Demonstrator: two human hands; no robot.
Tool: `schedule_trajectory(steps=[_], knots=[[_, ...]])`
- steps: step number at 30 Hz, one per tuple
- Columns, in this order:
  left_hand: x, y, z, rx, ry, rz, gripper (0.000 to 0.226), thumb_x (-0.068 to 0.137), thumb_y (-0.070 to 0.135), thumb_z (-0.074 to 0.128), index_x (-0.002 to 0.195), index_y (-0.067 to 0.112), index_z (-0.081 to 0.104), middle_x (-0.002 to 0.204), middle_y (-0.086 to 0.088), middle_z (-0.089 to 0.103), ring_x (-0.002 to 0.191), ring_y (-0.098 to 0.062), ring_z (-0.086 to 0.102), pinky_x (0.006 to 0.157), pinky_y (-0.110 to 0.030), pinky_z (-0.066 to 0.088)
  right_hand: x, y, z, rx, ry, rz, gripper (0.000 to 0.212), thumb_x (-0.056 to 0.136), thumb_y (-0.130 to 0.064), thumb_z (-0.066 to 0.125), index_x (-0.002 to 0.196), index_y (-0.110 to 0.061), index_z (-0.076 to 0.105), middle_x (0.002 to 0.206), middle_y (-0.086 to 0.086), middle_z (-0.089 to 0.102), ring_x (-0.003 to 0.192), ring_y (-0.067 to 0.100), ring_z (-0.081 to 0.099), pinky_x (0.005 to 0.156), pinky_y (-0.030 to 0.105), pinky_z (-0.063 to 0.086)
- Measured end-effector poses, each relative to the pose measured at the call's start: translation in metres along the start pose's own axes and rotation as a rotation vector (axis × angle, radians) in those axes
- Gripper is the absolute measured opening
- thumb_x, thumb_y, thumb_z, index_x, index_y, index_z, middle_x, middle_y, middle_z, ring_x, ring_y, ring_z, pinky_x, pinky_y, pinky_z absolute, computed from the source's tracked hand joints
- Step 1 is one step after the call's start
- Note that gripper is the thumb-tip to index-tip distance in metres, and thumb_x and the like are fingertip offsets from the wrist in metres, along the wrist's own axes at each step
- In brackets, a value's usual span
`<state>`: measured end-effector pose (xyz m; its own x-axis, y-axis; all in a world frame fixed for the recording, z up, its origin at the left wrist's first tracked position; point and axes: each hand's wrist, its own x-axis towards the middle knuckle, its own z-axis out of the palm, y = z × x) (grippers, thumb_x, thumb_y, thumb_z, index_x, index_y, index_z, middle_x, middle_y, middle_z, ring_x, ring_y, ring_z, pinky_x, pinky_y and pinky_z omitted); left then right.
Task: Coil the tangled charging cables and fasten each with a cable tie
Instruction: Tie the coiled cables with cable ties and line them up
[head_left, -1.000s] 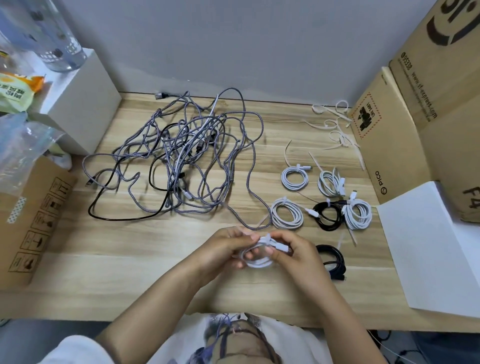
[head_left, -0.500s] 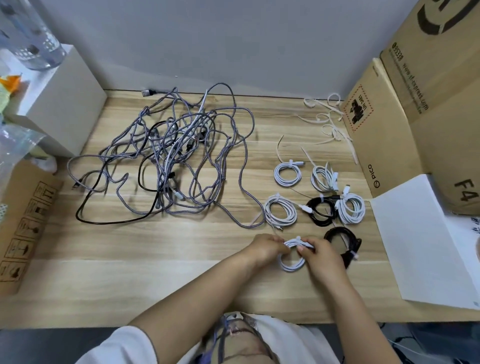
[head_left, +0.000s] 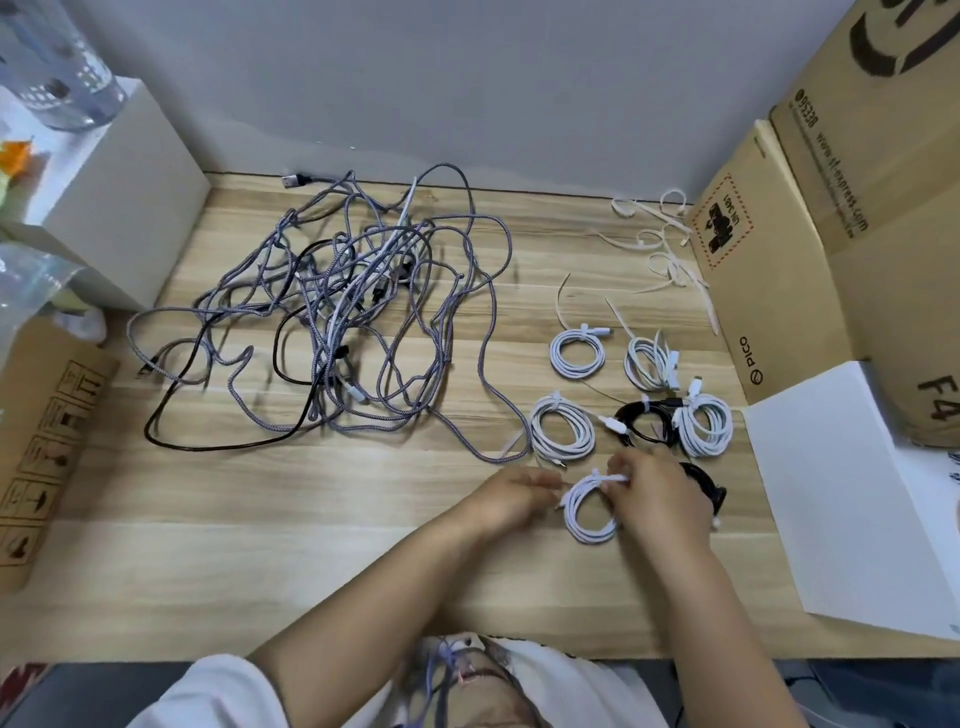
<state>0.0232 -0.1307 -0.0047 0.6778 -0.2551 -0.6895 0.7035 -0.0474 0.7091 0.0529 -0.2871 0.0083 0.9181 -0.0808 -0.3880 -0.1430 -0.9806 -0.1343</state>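
Note:
A small white coiled cable (head_left: 589, 512) lies on the wooden table (head_left: 311, 519), in front of the finished coils. My right hand (head_left: 657, 499) pinches the white cable tie (head_left: 610, 477) at the coil's top. My left hand (head_left: 511, 496) is blurred; its fingertips sit at the coil's left edge, and I cannot tell whether they grip it. A large tangle of grey braided cables (head_left: 363, 322), with a black cable (head_left: 223, 441) through it, covers the table's left half. Loose white cable ties (head_left: 660, 244) lie at the back right.
Several tied coils sit to the right: white ones (head_left: 576, 353) (head_left: 563, 428) (head_left: 704, 423), and black ones (head_left: 644, 421) (head_left: 706, 488), the nearer partly under my right hand. Cardboard boxes (head_left: 779, 260) and a white sheet (head_left: 857, 493) bound the right side. A white box (head_left: 119, 192) and a carton (head_left: 41, 441) stand left.
Both hands carried the white coil to the right and lowered it onto the table beside the near black coil. My left hand has slid back to the coil's left edge.

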Motion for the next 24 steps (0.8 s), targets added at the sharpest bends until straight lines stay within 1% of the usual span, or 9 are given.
schedule_trajectory(steps=[2,4,7,12,14,17,20,21,24], knots=[[-0.017,0.005,-0.018,-0.033,0.152,0.127,0.026,0.092,-0.003,0.049,0.105,0.016,0.061,0.084,0.005,0.060,0.066,-0.003,0.054,0.058,-0.011,0.041,-0.001,-0.007,-0.008,0.044,0.035,-0.039,0.023,0.090,-0.032,0.057,0.112,-0.027,0.061,0.119,0.001,0.052,0.102,0.025,0.058,0.069,0.030,0.039],[-0.031,0.009,-0.047,0.049,0.422,0.372,0.031,0.089,-0.006,0.053,0.098,0.022,0.063,0.094,0.005,0.063,0.076,0.006,0.056,0.070,-0.007,0.041,0.001,-0.024,-0.014,0.100,0.043,-0.113,0.022,0.090,-0.031,0.056,0.111,-0.027,0.062,0.114,-0.001,0.054,0.104,0.023,0.056,0.071,0.031,0.040],[-0.044,0.017,-0.093,0.203,0.779,0.613,0.035,0.085,-0.008,0.056,0.104,0.021,0.063,0.098,0.009,0.059,0.085,0.009,0.054,0.079,-0.010,0.041,0.005,-0.058,-0.018,0.135,0.023,-0.257,0.019,0.092,-0.033,0.053,0.108,-0.029,0.063,0.107,-0.005,0.054,0.105,0.019,0.056,0.071,0.030,0.039],[-0.037,0.016,-0.168,0.270,1.181,0.529,0.036,0.083,-0.004,0.057,0.116,0.011,0.059,0.109,-0.003,0.055,0.097,-0.018,0.052,0.092,-0.031,0.041,0.023,-0.133,-0.008,0.283,-0.075,-0.544,0.018,0.089,-0.028,0.057,0.106,-0.025,0.065,0.107,-0.003,0.056,0.097,0.018,0.056,0.080,0.030,0.042],[-0.026,0.015,-0.190,0.265,1.193,0.448,0.034,0.086,0.005,0.059,0.120,0.010,0.056,0.113,-0.009,0.057,0.099,-0.021,0.055,0.093,-0.032,0.041,0.032,-0.167,-0.004,0.384,-0.114,-0.618,0.017,0.088,-0.021,0.060,0.103,-0.020,0.067,0.099,-0.003,0.057,0.085,0.016,0.056,0.078,0.029,0.042],[-0.008,0.018,-0.207,0.135,0.982,0.270,0.034,0.086,0.019,0.064,0.117,0.009,0.056,0.102,-0.010,0.062,0.094,-0.027,0.060,0.090,-0.039,0.048,0.045,-0.213,-0.004,0.640,-0.216,-0.566,0.019,0.087,-0.010,0.060,0.105,-0.010,0.068,0.093,0.001,0.063,0.079,0.013,0.055,0.079,0.029,0.046],[0.002,0.019,-0.209,0.164,0.847,0.194,0.028,0.073,0.042,0.061,0.075,0.014,0.058,0.069,-0.009,0.059,0.072,-0.027,0.058,0.071,-0.036,0.045,0.059,-0.248,-0.002,0.752,-0.285,-0.483,0.023,0.089,-0.008,0.058,0.110,-0.008,0.066,0.099,0.007,0.068,0.086,0.013,0.057,0.081,0.023,0.044],[0.002,0.019,-0.209,0.164,0.839,0.201,0.027,0.071,0.041,0.061,0.067,0.014,0.056,0.063,-0.007,0.056,0.068,-0.023,0.054,0.067,-0.034,0.041,0.063,-0.257,0.000,0.767,-0.299,-0.447,0.024,0.089,-0.009,0.057,0.111,-0.007,0.065,0.102,0.008,0.068,0.089,0.016,0.059,0.083,0.023,0.045],[0.002,0.022,-0.204,0.084,0.797,0.344,0.024,0.078,0.025,0.066,0.072,0.004,0.057,0.066,-0.009,0.053,0.069,-0.018,0.049,0.065,-0.034,0.039,0.071,-0.269,0.004,0.752,-0.253,-0.354,0.024,0.089,-0.017,0.060,0.110,-0.007,0.066,0.105,0.011,0.069,0.099,0.024,0.062,0.089,0.031,0.048]])
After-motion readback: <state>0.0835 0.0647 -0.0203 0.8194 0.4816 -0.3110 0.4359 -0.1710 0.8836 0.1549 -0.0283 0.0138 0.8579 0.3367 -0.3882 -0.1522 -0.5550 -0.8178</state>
